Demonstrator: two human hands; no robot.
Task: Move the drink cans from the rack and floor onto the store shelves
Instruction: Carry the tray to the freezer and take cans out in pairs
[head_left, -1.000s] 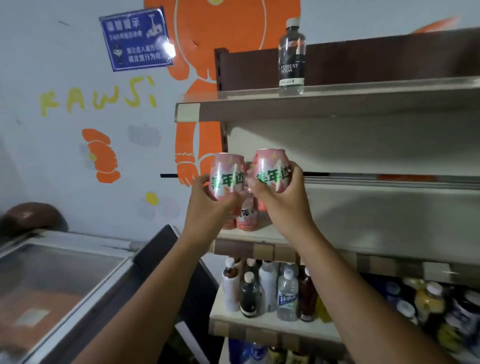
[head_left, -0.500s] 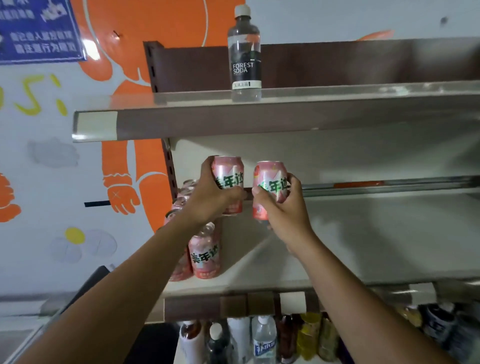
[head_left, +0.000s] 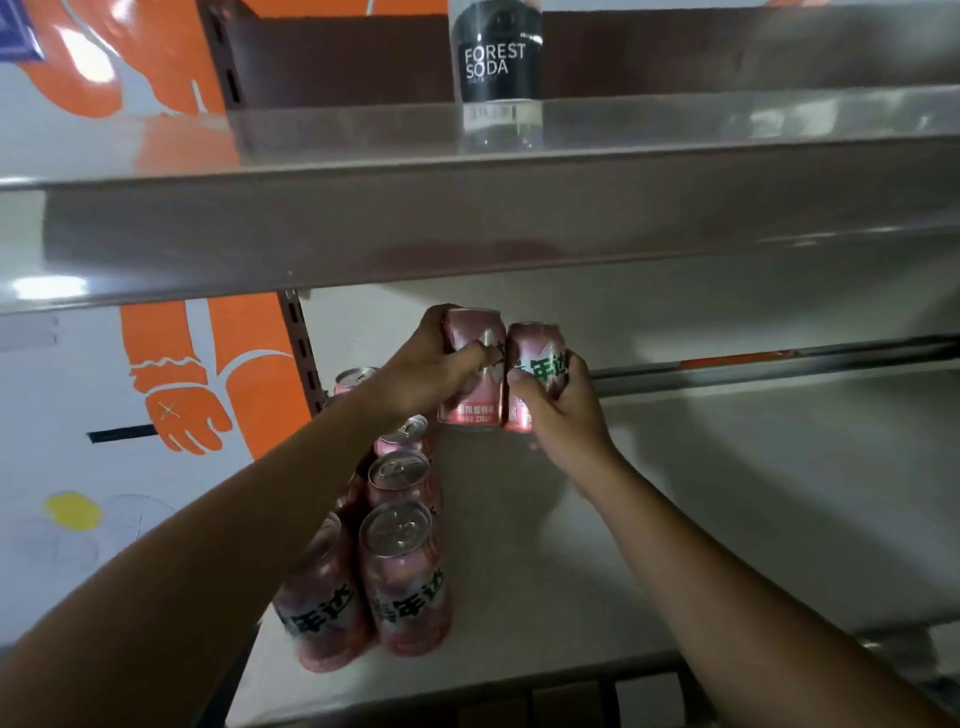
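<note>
My left hand (head_left: 431, 366) grips a pink drink can (head_left: 474, 410) and my right hand (head_left: 558, 410) grips a second pink can (head_left: 535, 345) beside it. Both cans are upright, side by side, deep over the grey middle shelf (head_left: 701, 493) near its back wall. I cannot tell whether their bases touch the shelf. Several more pink cans (head_left: 402, 577) stand in rows at the shelf's left end, in front of and below my left hand.
A Forest Soda bottle (head_left: 496, 67) stands on the upper shelf (head_left: 467, 218), which overhangs close above my hands. A metal rail (head_left: 779, 361) runs along the back right. The white wall with orange painting (head_left: 171, 395) is at left.
Both hands have carried their cans forward and down, from in front of the shelf to deep over it. The view has moved closer and tilted, so the stored cans show from above.
</note>
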